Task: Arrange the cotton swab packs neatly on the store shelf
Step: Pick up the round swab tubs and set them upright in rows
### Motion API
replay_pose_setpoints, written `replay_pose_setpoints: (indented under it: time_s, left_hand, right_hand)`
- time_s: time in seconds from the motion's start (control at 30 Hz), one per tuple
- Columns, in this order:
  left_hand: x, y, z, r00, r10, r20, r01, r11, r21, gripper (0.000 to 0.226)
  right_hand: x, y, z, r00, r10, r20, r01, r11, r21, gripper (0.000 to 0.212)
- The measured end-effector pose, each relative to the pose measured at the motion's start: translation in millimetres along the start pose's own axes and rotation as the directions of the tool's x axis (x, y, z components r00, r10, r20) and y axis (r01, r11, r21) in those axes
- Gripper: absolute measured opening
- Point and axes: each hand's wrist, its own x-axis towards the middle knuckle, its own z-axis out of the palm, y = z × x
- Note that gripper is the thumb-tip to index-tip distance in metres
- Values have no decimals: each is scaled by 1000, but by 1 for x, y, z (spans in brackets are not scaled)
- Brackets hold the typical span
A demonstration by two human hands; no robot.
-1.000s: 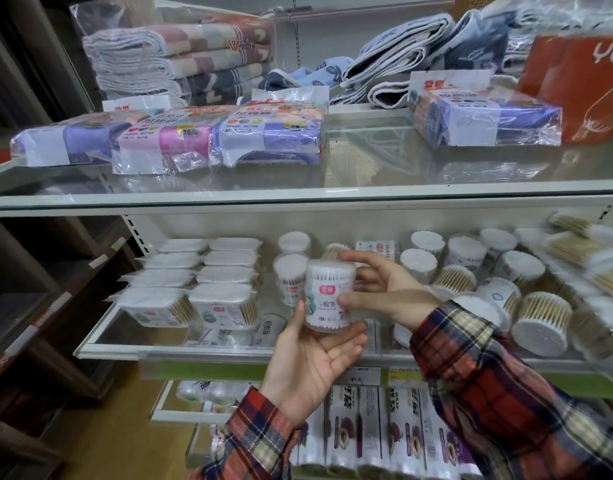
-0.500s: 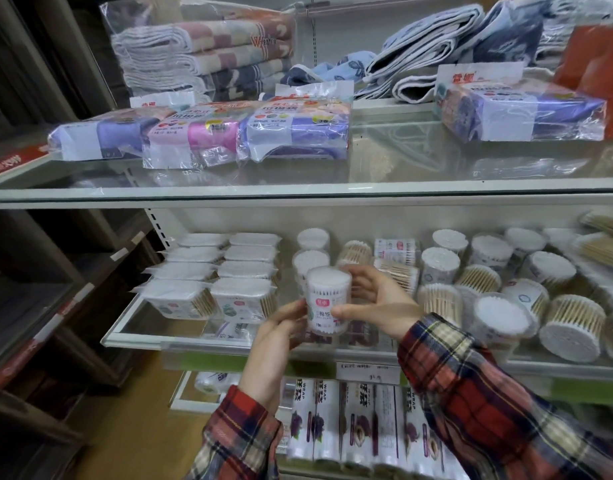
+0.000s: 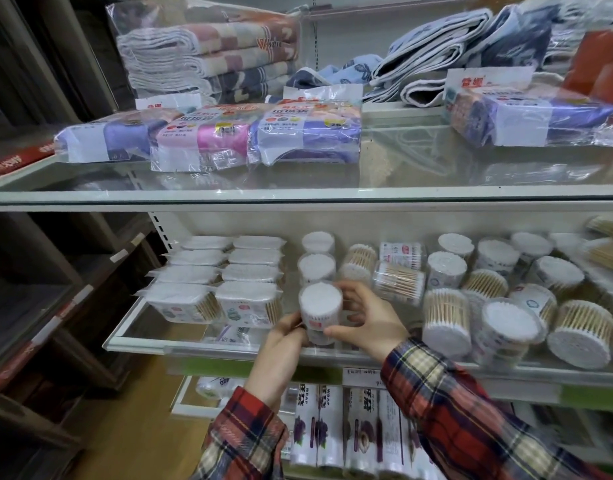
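A round tub of white cotton swabs (image 3: 319, 301) stands upright at the front of the middle glass shelf (image 3: 142, 337). My left hand (image 3: 285, 344) holds its lower left side and my right hand (image 3: 369, 320) grips it from the right, thumb across the front. Two more upright tubs (image 3: 316, 266) line up behind it. Flat rectangular swab packs (image 3: 225, 271) sit in two neat columns to the left. To the right, several round tubs (image 3: 506, 327) stand or lie tipped in disorder.
The upper glass shelf (image 3: 298, 195) overhangs close above, with bagged packs (image 3: 208, 136) and folded towels (image 3: 211, 53). Boxed wrap rolls (image 3: 333, 427) fill the shelf below. Dark wooden shelving (image 3: 38, 271) stands to the left.
Both hands have carried the swab tub forward and down from mid-air onto the front of the middle shelf, in line with the tubs behind it. The camera has moved closer.
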Motion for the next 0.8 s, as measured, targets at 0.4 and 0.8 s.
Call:
replay_pose_setpoints:
  time_s: [0.4,0.8]
  left_hand:
    - [5,-2,4,999,15,-37,-17,999,-43,44]
    - [-34,3,19,993,-2,-119,6,999,36,74]
  right_hand:
    - [3,1,11,999,-5,-41,4,1000,-11,63]
    - [-9,-12,-2,995,96,-35,-99,990,-99,73]
